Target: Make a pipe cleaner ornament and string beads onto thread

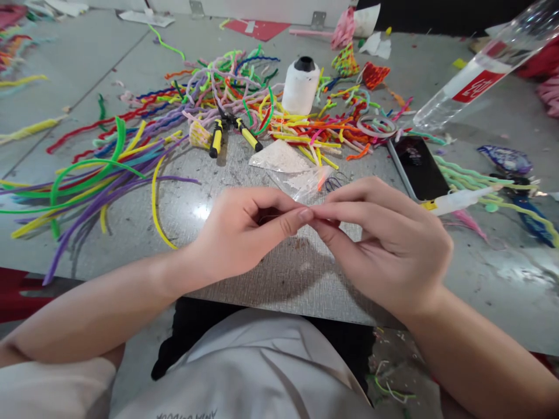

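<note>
My left hand [248,233] and my right hand [384,238] meet fingertip to fingertip above the front of the grey table [279,285]. Both are closed in a pinch, thumbs against forefingers. Whatever lies between the tips is too small or too hidden to make out. Just beyond the fingers is a clear plastic bag [283,158] with small whitish bits in it. Behind that lie pliers [233,131] with yellow and black handles. A white thread spool [300,87] with a black top stands further back.
Fuzzy craft stems [100,174] in many colours spread over the left and middle. To the right lie a phone [419,169], a white glue tube [458,201] and a tilted plastic bottle [476,78]. A red sheet [255,29] rests at the back.
</note>
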`<state>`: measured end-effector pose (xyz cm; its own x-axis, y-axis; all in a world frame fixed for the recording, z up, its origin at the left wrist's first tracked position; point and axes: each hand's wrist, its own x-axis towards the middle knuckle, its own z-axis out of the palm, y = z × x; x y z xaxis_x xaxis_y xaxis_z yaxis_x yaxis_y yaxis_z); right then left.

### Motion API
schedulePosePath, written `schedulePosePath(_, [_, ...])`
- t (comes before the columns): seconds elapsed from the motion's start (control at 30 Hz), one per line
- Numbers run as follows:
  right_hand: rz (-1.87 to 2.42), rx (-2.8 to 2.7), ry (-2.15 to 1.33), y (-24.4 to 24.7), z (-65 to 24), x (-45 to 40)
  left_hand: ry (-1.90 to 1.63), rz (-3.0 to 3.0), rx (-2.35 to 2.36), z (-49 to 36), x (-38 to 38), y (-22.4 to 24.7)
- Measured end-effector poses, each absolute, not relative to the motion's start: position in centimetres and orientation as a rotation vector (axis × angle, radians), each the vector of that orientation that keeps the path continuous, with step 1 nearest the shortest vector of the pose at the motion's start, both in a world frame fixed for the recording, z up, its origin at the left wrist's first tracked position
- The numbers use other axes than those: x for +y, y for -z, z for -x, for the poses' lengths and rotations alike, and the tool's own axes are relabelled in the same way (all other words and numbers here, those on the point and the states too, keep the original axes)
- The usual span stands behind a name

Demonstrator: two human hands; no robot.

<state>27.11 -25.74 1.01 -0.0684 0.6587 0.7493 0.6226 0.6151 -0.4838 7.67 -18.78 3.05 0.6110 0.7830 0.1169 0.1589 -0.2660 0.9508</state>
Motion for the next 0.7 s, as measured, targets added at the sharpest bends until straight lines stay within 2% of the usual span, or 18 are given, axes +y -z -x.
schedulePosePath(0.33, [1.215,-1.739,-0.169,-1.0,-27.6,-25.5,-0.744,-1.719,0.804,-8.0,-17.9,-2.2])
schedulePosePath(0.47, [1.252,-1.690,-0.326,-1.3,-27.6,-25.4,-0.746,-1.694,0.810,-8.0,-17.9,-2.2])
schedulePosePath(0.53, [1.279,-1.591,-0.504,-1.5,-27.5,-25.3,-0.739,-1.658,0.806,-8.0,-17.8,-2.2])
schedulePosePath(0.7, [1.228,-1.054,-1.235,-1.8,-27.3,-24.8,-0.626,-1.448,0.808,-8.0,-17.6,-1.8])
